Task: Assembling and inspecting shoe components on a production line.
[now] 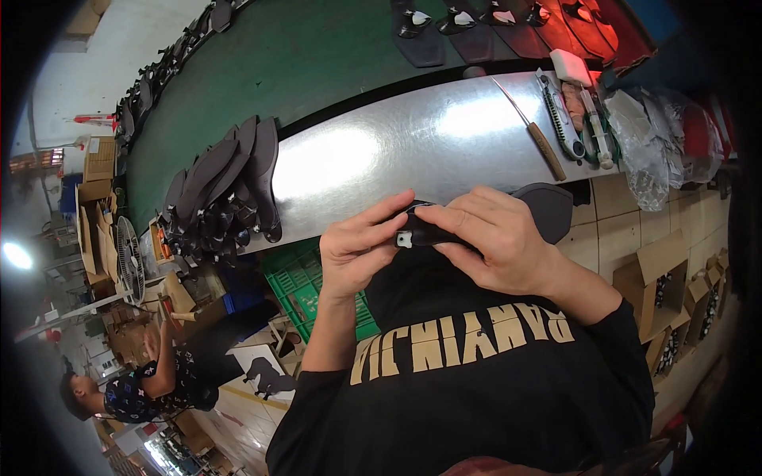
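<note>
A dark shoe sole (548,208) is held between my hands at the near edge of the metal bench. Its broad toe end sticks out to the right, past my right hand (496,242), whose fingers and thumb wrap its narrow black heel part. My left hand (359,244) grips the heel end from the other side, fingertips close to those of my right hand. A small white piece (405,239) shows at that end, beside the left fingers. Part of the sole is hidden under my right hand.
A pile of dark soles (226,178) lies left on the metal bench (349,159). An awl (540,143), a utility knife (560,119), a syringe (597,127) and plastic bags (647,143) lie right. Behind runs a green belt (317,59). A green crate (305,297) stands below; another person (151,381) is at left.
</note>
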### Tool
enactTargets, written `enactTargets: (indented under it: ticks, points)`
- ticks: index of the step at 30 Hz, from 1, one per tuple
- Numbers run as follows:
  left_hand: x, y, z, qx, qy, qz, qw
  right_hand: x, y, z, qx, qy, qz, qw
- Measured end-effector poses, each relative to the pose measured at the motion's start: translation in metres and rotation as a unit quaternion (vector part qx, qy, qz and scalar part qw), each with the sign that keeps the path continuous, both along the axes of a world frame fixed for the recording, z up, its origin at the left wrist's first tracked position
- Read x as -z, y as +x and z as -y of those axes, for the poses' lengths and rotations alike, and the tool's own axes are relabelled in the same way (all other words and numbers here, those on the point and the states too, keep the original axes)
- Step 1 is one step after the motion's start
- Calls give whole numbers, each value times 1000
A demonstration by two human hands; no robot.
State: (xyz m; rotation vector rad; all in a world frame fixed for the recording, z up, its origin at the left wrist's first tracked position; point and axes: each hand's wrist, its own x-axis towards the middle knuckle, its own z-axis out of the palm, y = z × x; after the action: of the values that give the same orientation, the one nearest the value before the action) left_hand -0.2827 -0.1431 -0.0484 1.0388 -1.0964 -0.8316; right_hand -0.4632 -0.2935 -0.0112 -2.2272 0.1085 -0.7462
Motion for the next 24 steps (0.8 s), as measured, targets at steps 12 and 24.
enactTargets:
  ticks: [12,24]
  points:
    - [-3,-18,5,-33,195,-110,974,21,1,2,20,95,-45,994]
    - [-4,-18,6,-92,214,-168,958,24,3,14,-79,74,-80,991]
